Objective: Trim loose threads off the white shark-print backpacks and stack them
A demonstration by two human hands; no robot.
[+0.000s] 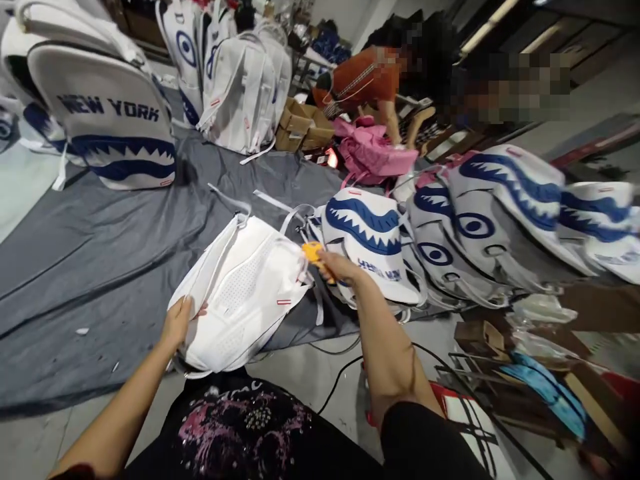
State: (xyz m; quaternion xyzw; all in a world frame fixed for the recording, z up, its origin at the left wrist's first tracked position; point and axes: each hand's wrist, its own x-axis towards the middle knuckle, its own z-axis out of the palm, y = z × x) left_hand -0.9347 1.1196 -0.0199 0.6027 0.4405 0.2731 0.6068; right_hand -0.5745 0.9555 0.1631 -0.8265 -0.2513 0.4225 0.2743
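Observation:
A white backpack (245,287) lies with its straps and perforated back panel facing up, at the near edge of the grey cloth. My left hand (181,319) grips its left side, fingers wrapped on a shoulder strap and the edge. Just past the backpack's right end, my right hand (336,265) is closed around a small yellow-orange tool (313,252), whose tip is near the bag; whether they touch is unclear. Beside that hand sits a white backpack with a blue toothed mouth (373,230).
Grey cloth (115,267) covers the work surface. More shark-pattern backpacks (505,213) line the right, others (120,113) stand at the back left. Behind a pink bag (373,150), a person in orange (363,77) bends over. Cardboard boxes (303,127) sit at the back; a black cable (340,377) hangs below.

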